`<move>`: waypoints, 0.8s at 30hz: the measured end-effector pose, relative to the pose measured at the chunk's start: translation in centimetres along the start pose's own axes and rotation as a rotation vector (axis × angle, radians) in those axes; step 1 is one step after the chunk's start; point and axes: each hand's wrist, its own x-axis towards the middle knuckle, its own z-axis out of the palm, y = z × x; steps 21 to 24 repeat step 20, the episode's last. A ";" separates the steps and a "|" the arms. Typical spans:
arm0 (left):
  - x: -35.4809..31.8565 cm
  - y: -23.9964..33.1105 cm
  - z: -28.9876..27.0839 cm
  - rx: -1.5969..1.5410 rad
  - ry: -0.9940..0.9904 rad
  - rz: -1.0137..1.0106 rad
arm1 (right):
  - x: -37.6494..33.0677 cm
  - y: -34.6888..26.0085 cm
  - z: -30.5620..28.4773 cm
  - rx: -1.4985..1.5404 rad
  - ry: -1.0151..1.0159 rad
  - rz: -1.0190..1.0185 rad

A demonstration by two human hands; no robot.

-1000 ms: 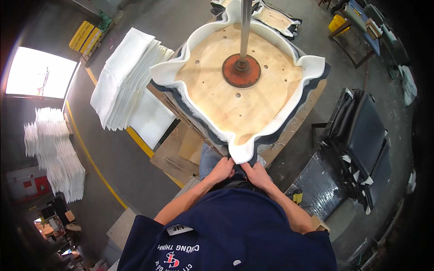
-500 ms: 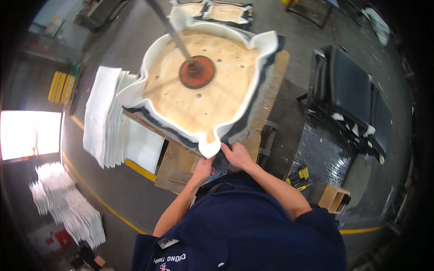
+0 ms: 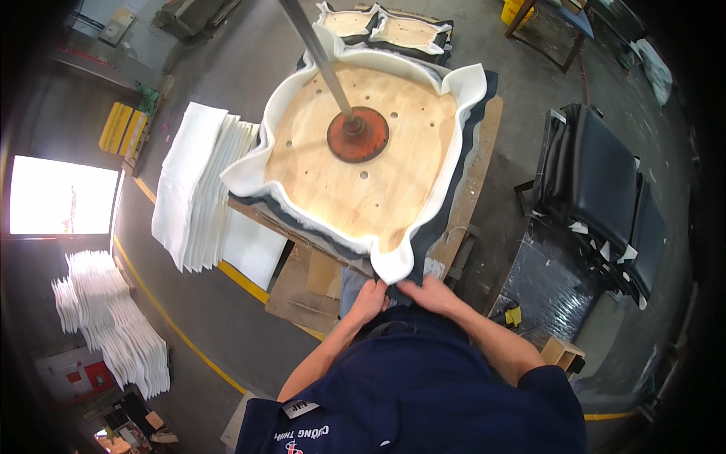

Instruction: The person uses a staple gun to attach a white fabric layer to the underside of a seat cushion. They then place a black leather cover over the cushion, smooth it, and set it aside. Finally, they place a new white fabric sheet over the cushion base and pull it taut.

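A square plywood seat panel (image 3: 325, 181) lies on a worktable, ringed by upturned white padding (image 3: 393, 265) with dark cover material (image 3: 446, 219) beneath it. A red round press foot (image 3: 358, 136) on a metal rod bears on the plywood. At the near corner, my left hand (image 3: 369, 301) is closed on the dark cover just below the padding's tip. My right hand (image 3: 431, 295) pinches the same material right beside it. Both hands are close to my waist, and the cloth between the fingers is partly hidden.
White padding sheets (image 3: 189, 189) stand stacked to the left, with another pile (image 3: 113, 325) farther down. Finished black cushions (image 3: 605, 174) are stacked at right. More padded panels (image 3: 408, 32) lie beyond the table. A wooden box (image 3: 560, 352) is near my right elbow.
The view has shifted, moving the panel right and slightly down in the picture. My hands stay at the near corner; the right one is now lower, about level with the left.
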 end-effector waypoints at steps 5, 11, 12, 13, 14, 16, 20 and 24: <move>0.7 0.3 -1.1 0.105 -0.161 0.022 | 0.7 -1.0 0.9 0.276 -0.381 0.173; -1.1 7.0 -1.2 0.138 -0.297 -0.024 | -1.0 -2.8 2.4 1.094 -0.016 0.200; -1.3 8.4 -3.3 0.161 -0.387 0.058 | 0.9 -2.7 2.3 1.222 -0.072 0.128; -3.1 9.1 -3.7 0.117 -0.412 -0.005 | -0.2 -1.1 1.3 1.300 -0.084 0.117; -2.8 9.6 -6.9 0.199 -0.395 0.015 | 0.6 -1.5 0.8 1.316 0.031 0.152; -3.2 9.5 -14.6 0.203 -0.203 0.027 | 1.9 -2.1 -0.9 1.401 0.195 0.156; -3.4 9.0 -29.8 0.202 0.366 -0.103 | 1.7 -5.9 -0.4 1.256 0.556 -0.023; -3.4 9.0 -29.8 0.202 0.366 -0.103 | 1.7 -5.9 -0.4 1.256 0.556 -0.023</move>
